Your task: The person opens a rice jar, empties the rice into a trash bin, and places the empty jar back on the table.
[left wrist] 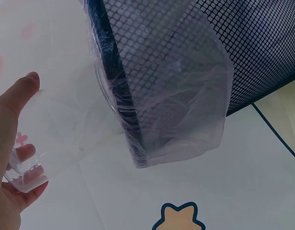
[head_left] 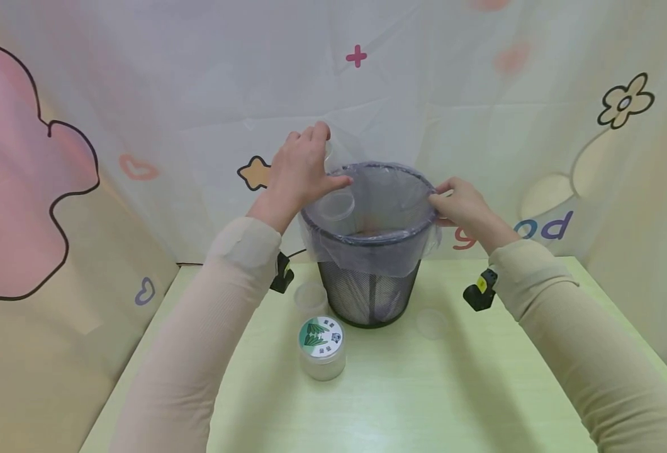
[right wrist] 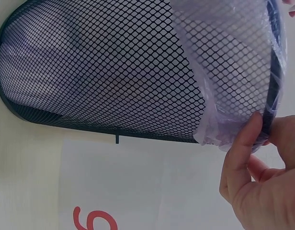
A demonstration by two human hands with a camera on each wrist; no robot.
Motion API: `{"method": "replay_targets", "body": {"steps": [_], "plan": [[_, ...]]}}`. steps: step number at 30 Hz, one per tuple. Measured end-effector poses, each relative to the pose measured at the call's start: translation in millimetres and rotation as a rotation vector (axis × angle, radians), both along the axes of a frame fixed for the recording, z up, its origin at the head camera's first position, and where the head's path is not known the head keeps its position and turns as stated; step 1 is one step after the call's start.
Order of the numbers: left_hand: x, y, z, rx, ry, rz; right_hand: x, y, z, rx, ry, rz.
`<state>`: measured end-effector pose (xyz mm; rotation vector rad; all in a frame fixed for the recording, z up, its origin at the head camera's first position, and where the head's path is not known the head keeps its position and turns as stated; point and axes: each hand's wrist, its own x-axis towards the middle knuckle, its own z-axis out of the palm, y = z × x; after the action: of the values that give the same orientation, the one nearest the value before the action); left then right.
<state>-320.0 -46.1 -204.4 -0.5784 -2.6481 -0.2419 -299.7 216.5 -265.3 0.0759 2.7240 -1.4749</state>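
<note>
A black mesh wastebasket [head_left: 370, 289], lined with a thin translucent bag [head_left: 367, 258] folded over its rim, stands upright. Over its left side, my left hand [head_left: 305, 167] holds a clear plastic container [head_left: 336, 206] tipped toward the bin's mouth. In the left wrist view, fingers [left wrist: 37, 171] show through the container's clear wall, and its round edge overlaps the bagged rim. At the opposite side, my right hand [head_left: 460, 204] pinches the bagged rim; the right wrist view shows the fingers [right wrist: 243, 143] over the outside of the bag.
A clear jar with a green and white label [head_left: 321, 343] stands in front of the bin. Behind it sits another clear container [head_left: 311, 296]. A clear round lid [head_left: 432, 324] lies right of the bin on the pale table [head_left: 390, 402]. A printed cloth [head_left: 209, 75] hangs behind.
</note>
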Motion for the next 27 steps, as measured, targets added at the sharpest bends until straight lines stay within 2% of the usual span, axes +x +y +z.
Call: {"method": "replay_targets", "body": {"steps": [10,22,27], "plan": [[2.7,-7.8,-2.4,0.037,0.045,-0.009,0.1,-0.4,-0.6,0.005,0.001,0.007],[7.7,-29.7,-9.8,0.101,0.068,-0.011,-2.2,0.4,-2.4,-0.008,-0.004,0.005],[10.2,-39.1,-14.7,0.148,0.103,-0.015,-2.6,0.3,-3.2,-0.014,-0.001,0.009]]}}
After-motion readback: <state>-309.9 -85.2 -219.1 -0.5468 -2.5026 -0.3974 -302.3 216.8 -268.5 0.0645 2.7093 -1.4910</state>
